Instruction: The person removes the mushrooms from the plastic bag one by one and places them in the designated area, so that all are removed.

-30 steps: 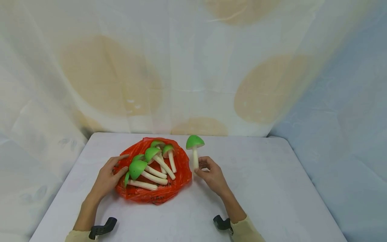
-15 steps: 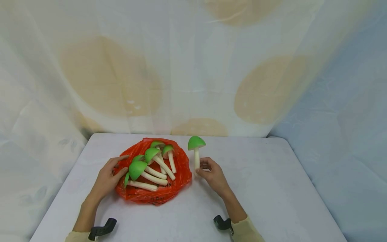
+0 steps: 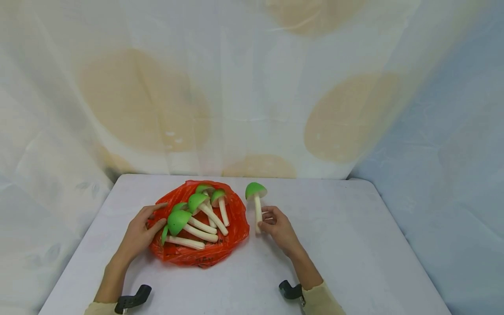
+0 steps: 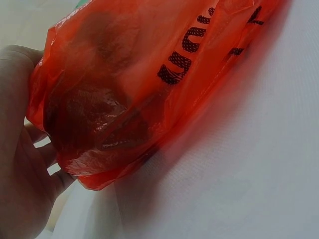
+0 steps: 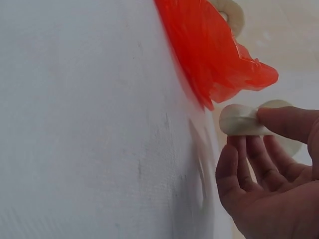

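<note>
A toy mushroom with a green cap and pale stem (image 3: 257, 212) stands nearly upright just right of the red plastic bag (image 3: 236, 238). My right hand (image 3: 281, 229) pinches the lower stem between thumb and fingers. In the right wrist view the stem's rounded end (image 5: 237, 120) points at the camera, held off the table. My left hand (image 3: 139, 229) holds the bag's left rim; in the left wrist view its fingers (image 4: 45, 154) go behind the red plastic. Several more green-capped mushrooms (image 3: 179, 221) lie heaped in the bag's opening, stems towards the lower right.
The bag rests on a white table (image 3: 346, 262), left of its middle. A pale curtain (image 3: 252, 87) with tan spots hangs behind the table's far edge. Pale cloth walls (image 3: 445, 175) close in both sides. Each wrist carries a black camera mount (image 3: 134, 298).
The mushroom in my right hand has shifted slightly right and down, and its stem end now leans a little to the right. My left hand and the bag have hardly moved.
</note>
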